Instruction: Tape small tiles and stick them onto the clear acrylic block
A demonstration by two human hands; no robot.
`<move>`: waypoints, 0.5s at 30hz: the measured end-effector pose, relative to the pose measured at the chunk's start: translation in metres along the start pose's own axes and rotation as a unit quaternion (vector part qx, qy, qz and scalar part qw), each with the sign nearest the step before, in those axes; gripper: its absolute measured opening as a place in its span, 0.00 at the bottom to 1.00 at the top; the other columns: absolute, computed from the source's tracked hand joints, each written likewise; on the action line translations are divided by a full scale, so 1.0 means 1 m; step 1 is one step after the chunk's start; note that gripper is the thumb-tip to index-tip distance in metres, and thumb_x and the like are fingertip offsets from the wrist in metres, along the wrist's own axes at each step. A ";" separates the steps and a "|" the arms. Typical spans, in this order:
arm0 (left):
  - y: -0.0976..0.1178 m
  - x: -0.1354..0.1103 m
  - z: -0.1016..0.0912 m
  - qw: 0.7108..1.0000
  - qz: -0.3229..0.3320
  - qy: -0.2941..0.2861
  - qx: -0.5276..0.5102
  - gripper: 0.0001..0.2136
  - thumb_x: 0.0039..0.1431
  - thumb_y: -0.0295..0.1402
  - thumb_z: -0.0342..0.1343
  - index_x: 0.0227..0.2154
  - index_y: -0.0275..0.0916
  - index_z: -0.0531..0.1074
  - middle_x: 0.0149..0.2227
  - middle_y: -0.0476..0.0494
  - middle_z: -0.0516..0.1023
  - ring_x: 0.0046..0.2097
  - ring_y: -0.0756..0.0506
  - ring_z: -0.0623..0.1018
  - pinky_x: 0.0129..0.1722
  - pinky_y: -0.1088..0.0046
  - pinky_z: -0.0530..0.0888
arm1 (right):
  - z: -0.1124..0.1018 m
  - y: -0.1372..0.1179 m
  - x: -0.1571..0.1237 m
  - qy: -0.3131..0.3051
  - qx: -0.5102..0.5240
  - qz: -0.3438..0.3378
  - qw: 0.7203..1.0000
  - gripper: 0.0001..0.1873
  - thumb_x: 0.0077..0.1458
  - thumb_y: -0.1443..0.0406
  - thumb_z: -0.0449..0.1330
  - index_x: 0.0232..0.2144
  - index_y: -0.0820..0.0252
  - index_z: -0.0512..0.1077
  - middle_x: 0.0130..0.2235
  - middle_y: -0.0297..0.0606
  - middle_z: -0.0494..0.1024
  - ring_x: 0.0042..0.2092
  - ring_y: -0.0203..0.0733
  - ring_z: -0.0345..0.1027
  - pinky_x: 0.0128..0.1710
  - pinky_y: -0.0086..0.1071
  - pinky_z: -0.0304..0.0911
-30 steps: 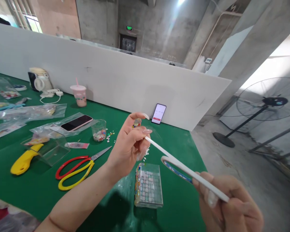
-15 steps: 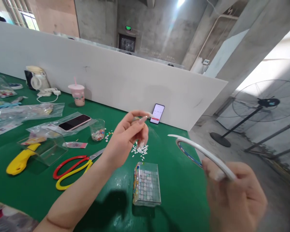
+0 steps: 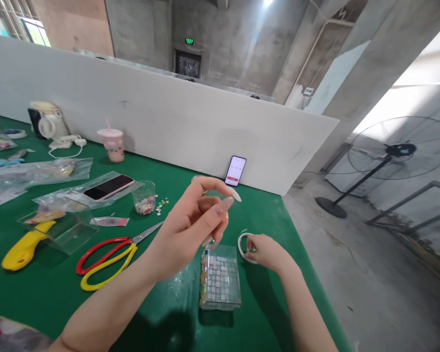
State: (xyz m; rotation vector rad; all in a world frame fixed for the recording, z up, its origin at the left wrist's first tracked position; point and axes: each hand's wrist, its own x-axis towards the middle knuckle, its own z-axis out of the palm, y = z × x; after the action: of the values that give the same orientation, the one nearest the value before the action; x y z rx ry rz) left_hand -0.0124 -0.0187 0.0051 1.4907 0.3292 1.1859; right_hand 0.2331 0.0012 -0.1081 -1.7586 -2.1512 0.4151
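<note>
My left hand (image 3: pixel 196 222) is raised above the green table (image 3: pixel 271 303), its thumb and fingers pinched together; what they hold is too small to make out. My right hand (image 3: pixel 266 252) rests low on the table and grips a white roll of tape (image 3: pixel 242 243). The roll sits just right of a clear plastic box (image 3: pixel 220 278) lined with small square tiles. The box lies flat on the table, below my left hand.
Red-and-yellow scissors (image 3: pixel 106 256), a yellow-handled cutter (image 3: pixel 22 247) and a clear lid (image 3: pixel 58 227) lie to the left. Behind them are a small cup of beads (image 3: pixel 143 197), a phone on plastic bags (image 3: pixel 108 187) and a pink drink cup (image 3: pixel 111 145). Another phone (image 3: pixel 235 171) leans on the white partition. The table's edge runs down the right.
My right hand has dropped from in front of me to the table with the tape roll. The strip between my hands is gone. My left hand stays raised and pinched.
</note>
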 end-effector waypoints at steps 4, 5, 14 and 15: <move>-0.001 -0.009 0.005 0.997 0.023 -0.001 0.074 0.10 0.72 0.35 0.45 0.52 0.54 0.65 0.25 0.56 0.58 0.25 0.55 0.60 0.23 0.86 0.63 | -0.024 -0.040 -0.028 0.075 0.031 -0.026 0.996 0.13 0.66 0.62 0.54 0.49 0.59 0.73 0.49 0.46 0.79 0.54 0.50 0.71 0.55 0.48 0.65; -0.002 -0.011 0.006 0.996 0.026 -0.006 0.087 0.12 0.73 0.34 0.44 0.53 0.55 0.65 0.26 0.55 0.58 0.25 0.55 0.60 0.23 0.85 0.63 | -0.031 -0.054 -0.037 0.093 0.048 -0.041 0.994 0.16 0.68 0.60 0.50 0.55 0.54 0.69 0.55 0.42 0.76 0.58 0.46 0.68 0.58 0.44 0.65; -0.003 -0.019 0.023 0.997 0.044 -0.053 -0.018 0.16 0.73 0.30 0.43 0.55 0.60 0.62 0.30 0.54 0.65 0.28 0.56 0.66 0.27 0.87 0.69 | -0.033 -0.136 -0.063 0.306 0.255 -0.276 0.874 0.27 0.65 0.72 0.53 0.64 0.49 0.62 0.63 0.31 0.69 0.64 0.36 0.60 0.63 0.30 0.61; -0.003 -0.019 0.025 0.997 0.043 -0.052 -0.041 0.15 0.72 0.30 0.44 0.54 0.59 0.63 0.30 0.55 0.65 0.27 0.57 0.66 0.26 0.88 0.69 | -0.030 -0.136 -0.061 0.324 0.266 -0.284 0.862 0.26 0.65 0.72 0.53 0.63 0.50 0.64 0.62 0.32 0.70 0.63 0.36 0.62 0.63 0.31 0.62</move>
State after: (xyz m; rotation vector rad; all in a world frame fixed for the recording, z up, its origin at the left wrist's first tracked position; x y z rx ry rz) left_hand 0.0009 -0.0462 -0.0028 1.5013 0.1456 1.1699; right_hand 0.1369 -0.0844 -0.0276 -0.7470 -1.7070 0.1849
